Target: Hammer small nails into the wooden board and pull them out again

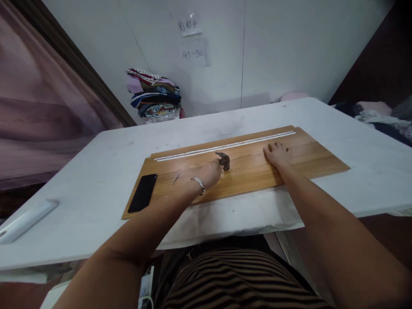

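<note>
A long wooden board (309,161) lies on a white table (96,193). My left hand (210,172), with a bracelet at the wrist, is closed round a small dark hammer (224,159) whose head rests on the board near a row of tiny holes. My right hand (277,154) lies flat on the board to the right, fingers stretched out, holding nothing. A pale strip (225,146) runs along the board's far edge. A few small nails (175,178) lie left of my left hand.
A black phone (142,192) lies on the board's left end. A white bar-shaped object (24,221) sits at the table's left edge. Folded cloths (155,95) are stacked against the wall behind. More fabric (380,116) lies at the far right.
</note>
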`<state>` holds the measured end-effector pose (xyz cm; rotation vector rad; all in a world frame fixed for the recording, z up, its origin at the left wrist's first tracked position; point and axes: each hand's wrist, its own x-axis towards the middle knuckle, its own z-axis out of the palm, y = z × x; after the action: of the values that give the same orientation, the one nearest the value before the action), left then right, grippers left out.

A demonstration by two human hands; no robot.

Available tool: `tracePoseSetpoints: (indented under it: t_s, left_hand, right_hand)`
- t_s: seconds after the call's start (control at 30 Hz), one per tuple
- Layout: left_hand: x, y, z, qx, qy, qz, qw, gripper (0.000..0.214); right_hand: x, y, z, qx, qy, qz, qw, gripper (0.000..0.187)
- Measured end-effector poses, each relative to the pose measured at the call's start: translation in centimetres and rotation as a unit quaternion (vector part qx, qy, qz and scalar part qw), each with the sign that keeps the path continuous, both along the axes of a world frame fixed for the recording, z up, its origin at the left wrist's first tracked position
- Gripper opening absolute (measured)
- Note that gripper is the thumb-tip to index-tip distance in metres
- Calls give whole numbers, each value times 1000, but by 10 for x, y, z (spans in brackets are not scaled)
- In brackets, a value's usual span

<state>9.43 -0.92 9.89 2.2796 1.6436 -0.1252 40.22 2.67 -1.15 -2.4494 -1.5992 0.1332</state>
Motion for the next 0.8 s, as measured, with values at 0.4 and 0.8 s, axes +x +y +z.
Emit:
tracePoseSetpoints:
  t_s: [0.4,0.8]
  left_hand:
    - [-2,2,-3,10,-26,-3,1000,34]
    - [1,-3,8,-8,-8,4,1000,36]
  right_hand:
    - [4,1,-4,7,-4,4,1000,57]
    - [2,1,-3,7,3,1,1000,58]
